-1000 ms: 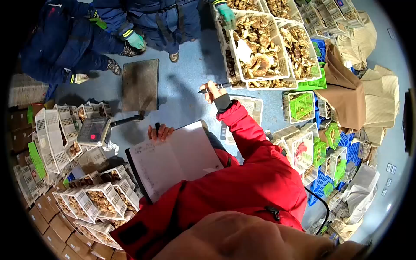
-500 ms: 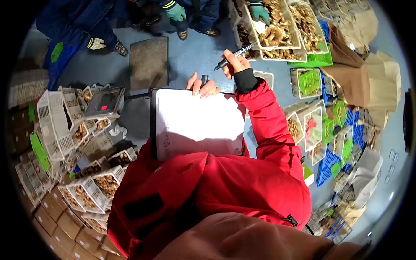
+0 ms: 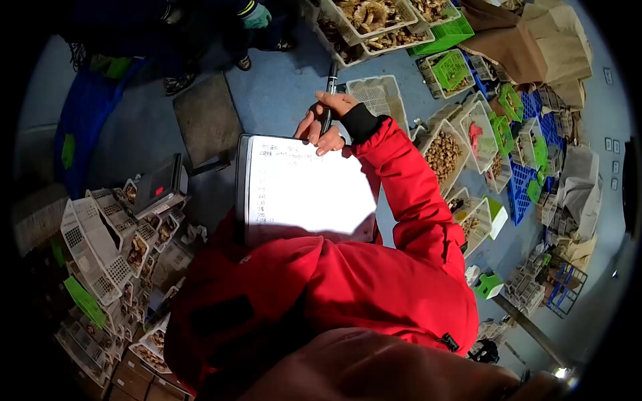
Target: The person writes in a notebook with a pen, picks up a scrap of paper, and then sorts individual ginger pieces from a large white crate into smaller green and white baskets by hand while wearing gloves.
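An open notebook (image 3: 307,190) with a dark cover rests against my body, handwriting at the top and down the left side of its page. My left hand (image 3: 319,134) grips its top edge, fingers bent over the paper. Right beside it, my right hand (image 3: 336,105) is closed around a black marker (image 3: 331,83) that stands nearly upright in view. The marker's lower end reaches my left fingers, and the two hands meet there. The cap seen earlier cannot be made out apart from the marker.
Crates of mushrooms (image 3: 368,17) stand at the top. A floor scale plate (image 3: 207,120) lies upper left, its display unit (image 3: 160,187) below. White baskets (image 3: 100,257) are stacked at left, more crates (image 3: 443,154) at right. Co-workers in dark clothes stand at the top left.
My right hand has come left and down to my left hand, and the marker has turned from slanted to nearly upright. The view has shifted; the co-workers' gloved hands sit higher or farther left.
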The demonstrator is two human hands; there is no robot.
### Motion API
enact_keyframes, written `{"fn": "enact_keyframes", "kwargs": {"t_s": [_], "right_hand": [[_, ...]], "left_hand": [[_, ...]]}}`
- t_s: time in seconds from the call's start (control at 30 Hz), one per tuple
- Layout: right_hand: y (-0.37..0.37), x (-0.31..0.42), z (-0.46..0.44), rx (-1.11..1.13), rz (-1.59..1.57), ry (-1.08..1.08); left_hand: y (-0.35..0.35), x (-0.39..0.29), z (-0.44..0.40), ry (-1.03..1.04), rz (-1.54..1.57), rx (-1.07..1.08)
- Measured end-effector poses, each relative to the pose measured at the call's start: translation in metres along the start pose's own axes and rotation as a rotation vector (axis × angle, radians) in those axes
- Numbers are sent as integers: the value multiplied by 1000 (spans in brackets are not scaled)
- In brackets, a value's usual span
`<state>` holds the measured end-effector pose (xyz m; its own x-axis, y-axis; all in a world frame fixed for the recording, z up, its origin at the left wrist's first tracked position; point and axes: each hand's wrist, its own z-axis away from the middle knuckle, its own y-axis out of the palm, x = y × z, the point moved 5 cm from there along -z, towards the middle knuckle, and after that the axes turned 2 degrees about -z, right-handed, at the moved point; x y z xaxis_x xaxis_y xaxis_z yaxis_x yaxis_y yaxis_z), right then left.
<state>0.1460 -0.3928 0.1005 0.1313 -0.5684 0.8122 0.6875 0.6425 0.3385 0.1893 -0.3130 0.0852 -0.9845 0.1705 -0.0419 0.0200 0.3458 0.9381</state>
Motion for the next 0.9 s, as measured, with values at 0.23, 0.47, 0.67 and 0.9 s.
{"fn": "enact_keyframes", "kwargs": {"t_s": [0.23,0.47,0.67,0.9], "right_hand": [[-13,-21,52,-18,-155,117],[-21,-20,88,-160,-237,42],[-46,-42,81,-131,-166,-11],[-67,-25,70,-304,-144,-164]], "left_hand": [[1,27,-3,-105,0,-79],[-2,55,-8,-208,-57,-161],[-18,65,-5,-189,-113,-64],[-1,65,-4,-119,3,-121]]}}
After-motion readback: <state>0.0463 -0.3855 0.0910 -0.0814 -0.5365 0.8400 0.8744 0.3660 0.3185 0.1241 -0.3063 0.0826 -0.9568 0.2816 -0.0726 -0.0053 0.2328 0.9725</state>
